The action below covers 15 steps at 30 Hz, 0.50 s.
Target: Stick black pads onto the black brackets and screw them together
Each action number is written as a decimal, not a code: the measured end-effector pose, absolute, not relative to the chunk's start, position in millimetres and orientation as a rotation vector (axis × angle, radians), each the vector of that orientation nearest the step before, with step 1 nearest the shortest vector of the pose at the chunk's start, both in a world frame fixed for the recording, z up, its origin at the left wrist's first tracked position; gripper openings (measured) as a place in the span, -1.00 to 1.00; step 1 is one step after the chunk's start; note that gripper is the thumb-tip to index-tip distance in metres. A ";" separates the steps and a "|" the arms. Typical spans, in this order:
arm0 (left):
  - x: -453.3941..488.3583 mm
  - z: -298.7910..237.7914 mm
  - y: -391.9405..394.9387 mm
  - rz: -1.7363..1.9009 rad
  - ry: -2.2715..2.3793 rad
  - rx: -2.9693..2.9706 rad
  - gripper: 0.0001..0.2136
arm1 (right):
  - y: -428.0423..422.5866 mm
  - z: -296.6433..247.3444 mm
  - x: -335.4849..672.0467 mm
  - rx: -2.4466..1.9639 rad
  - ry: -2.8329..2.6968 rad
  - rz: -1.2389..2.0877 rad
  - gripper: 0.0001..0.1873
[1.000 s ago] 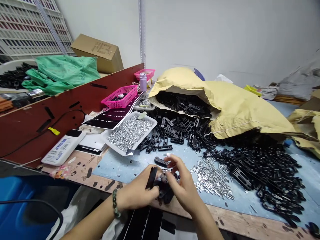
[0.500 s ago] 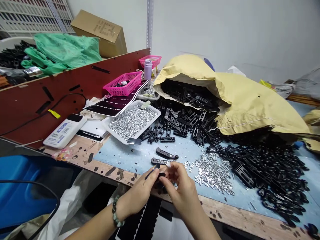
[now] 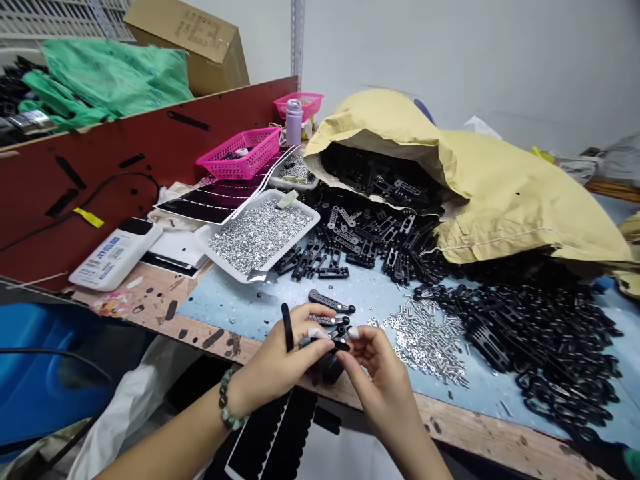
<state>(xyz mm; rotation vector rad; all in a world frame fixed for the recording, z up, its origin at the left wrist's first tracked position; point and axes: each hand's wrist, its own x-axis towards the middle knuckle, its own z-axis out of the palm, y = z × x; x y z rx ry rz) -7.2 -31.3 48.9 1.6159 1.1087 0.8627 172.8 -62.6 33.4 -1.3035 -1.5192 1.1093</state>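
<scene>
Pale blue mat (image 3: pixel 225 313) covers a wooden workbench (image 3: pixel 465 427), heaped with black plastic brackets (image 3: pixel 530 333) spilling from a yellow sack (image 3: pixel 520 193). Near the bench's front edge, the left hand (image 3: pixel 277 367), wearing a beaded bracelet (image 3: pixel 227 400), is closed around a dark bunch of parts (image 3: pixel 320 367), and a thin black strip (image 3: pixel 287 327) stands upright against its fingers. The right hand (image 3: pixel 377 380) pinches a short black bar (image 3: pixel 343 345) between thumb and fingertips, just above that bunch. Two loose brackets (image 3: pixel 330 301) lie just beyond the hands. To the right sits a spread of silver screws (image 3: pixel 427 340); to the left, a white tray of small silver pieces (image 3: pixel 260 235). Farther back stand a pink basket (image 3: pixel 239 153) and a lilac bottle (image 3: pixel 294 122) beside a red board (image 3: pixel 75 200).
</scene>
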 end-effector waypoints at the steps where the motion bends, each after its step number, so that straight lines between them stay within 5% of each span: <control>1: -7.3 47.3 -26.9 0.925 1.142 1.615 -0.83 | -65.3 32.9 175.9 -1.317 -1.514 1.122 -0.83; 5: -15.4 34.7 3.0 1.095 1.328 1.689 -0.74 | -82.3 26.0 191.2 -1.382 -1.332 1.273 -0.77; 10: -20.4 17.7 19.5 0.695 1.224 1.963 -0.70 | -89.1 4.8 177.0 -1.280 -1.063 1.431 -0.67; 15: -23.9 15.4 -4.6 0.701 1.240 2.012 -0.54 | -74.8 2.1 166.8 -1.223 -1.002 1.489 -0.68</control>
